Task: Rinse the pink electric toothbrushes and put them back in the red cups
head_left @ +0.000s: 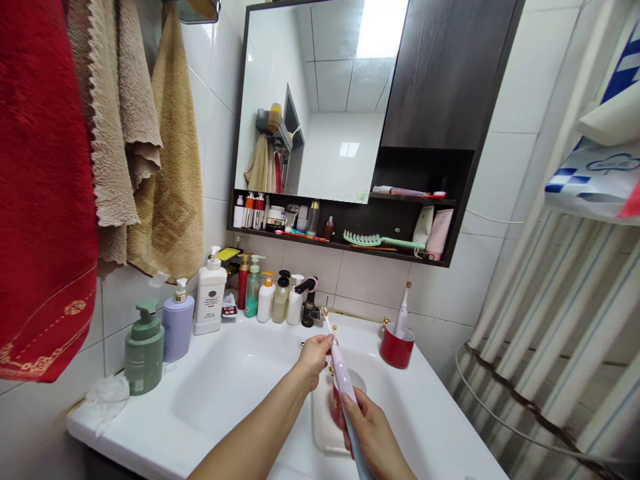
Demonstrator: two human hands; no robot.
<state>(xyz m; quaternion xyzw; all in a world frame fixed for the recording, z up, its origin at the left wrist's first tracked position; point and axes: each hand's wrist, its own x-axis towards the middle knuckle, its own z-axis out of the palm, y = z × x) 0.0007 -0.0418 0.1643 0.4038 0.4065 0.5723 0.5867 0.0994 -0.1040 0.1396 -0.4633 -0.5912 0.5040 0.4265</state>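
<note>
My right hand (373,433) is wrapped around the handle of a pale pink electric toothbrush (341,372) that points up and away over the white sink (225,380). My left hand (315,357) pinches the brush's neck near the head. Just below the brush stands a red cup (336,404) on a small white tray (323,427), partly hidden by my right hand.
A second red cup (397,347) with another electric toothbrush stands right of the tap (309,303). Pump bottles (210,300) line the sink's back and left rim. Towels (45,187) hang at left; a mirror cabinet (350,133) with a toiletry shelf is above; a radiator (560,333) at right.
</note>
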